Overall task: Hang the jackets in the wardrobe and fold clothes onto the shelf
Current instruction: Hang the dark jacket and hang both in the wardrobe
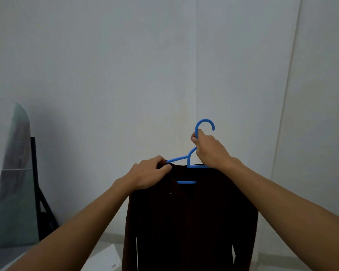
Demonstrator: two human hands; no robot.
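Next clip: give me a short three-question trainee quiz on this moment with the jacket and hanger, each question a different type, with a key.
1. True or false: the blue hanger is already hooked on a wardrobe rail.
2. Multiple choice: what does the right hand grip? A) the jacket's sleeve B) the hanger's neck just below the hook C) the mirror
3. Short answer: where on the dark jacket does the left hand hold?

Key
1. False; both hands hold it up in front of a plain wall, the hook free.
2. B
3. At the shoulder by the collar, where the hanger's left arm comes out of the fabric.
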